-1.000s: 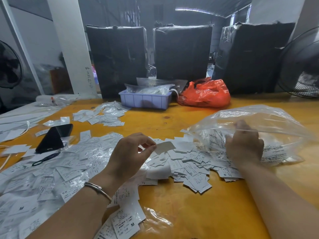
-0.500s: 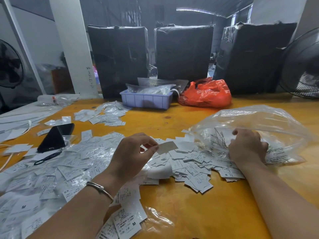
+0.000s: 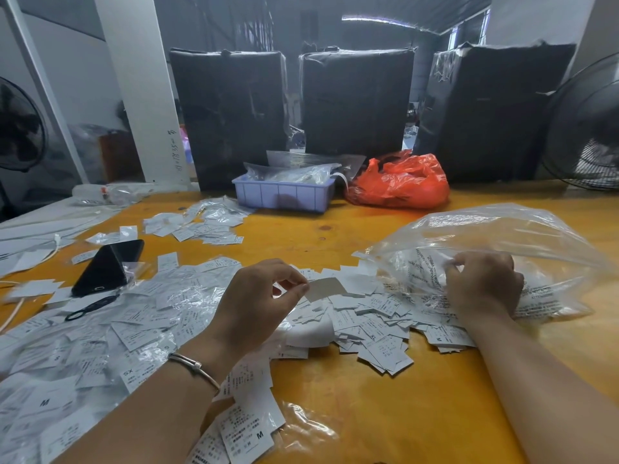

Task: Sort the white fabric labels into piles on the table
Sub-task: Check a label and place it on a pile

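Observation:
White fabric labels lie in heaps on the yellow table: a wide spread at the left, a loose pile in the middle and a small group farther back. My left hand pinches one blank-side label between thumb and forefinger above the middle pile. My right hand reaches into the mouth of a clear plastic bag, fingers curled on the labels and plastic there. More labels show through the bag.
A black phone and a dark loop-handled tool lie among the left labels. At the back stand a lilac tray, an orange bag and three black wrapped bales. A fan is at the right edge.
My right hand's fingers have curled and gathered labels inside the bag mouth. My left hand keeps its pinch on the single label, shifted slightly right.

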